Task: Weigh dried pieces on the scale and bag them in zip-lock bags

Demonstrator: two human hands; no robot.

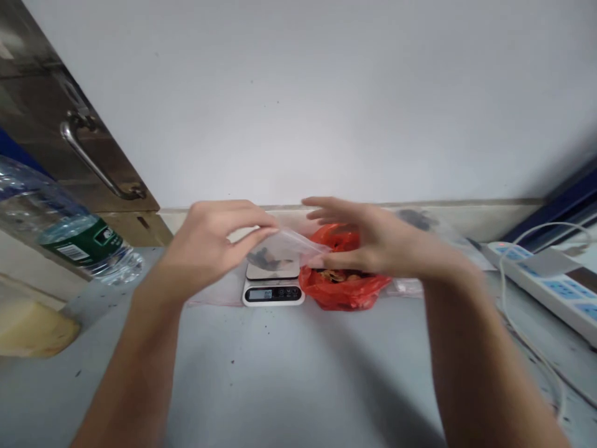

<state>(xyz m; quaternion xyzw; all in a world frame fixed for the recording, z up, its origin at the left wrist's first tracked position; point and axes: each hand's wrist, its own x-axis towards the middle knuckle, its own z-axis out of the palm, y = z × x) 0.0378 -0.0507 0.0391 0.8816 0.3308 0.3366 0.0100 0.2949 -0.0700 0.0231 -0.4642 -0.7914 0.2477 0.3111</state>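
My left hand [217, 239] pinches one corner of a clear plastic bag [296, 239] between thumb and fingertips. The bag stretches to the right, over a small white digital scale [296, 300] with a lit display. A dark patch shows at the scale's plate, seen partly through the plastic. My right hand [368, 239] has its fingers spread, with the thumb near the bag's other end; whether it touches the plastic I cannot tell. Below that hand, beside the scale, sits an open red plastic bag [347, 300] with brownish dried pieces inside.
A water bottle [84, 242] with a green label and a yellowish container [35, 330] are at the left. On the right lie a white power strip [550, 289] and its cable [506, 311]. More clear plastic [450, 239] lies behind my right hand. A pale wall [326, 106] closes off the back.
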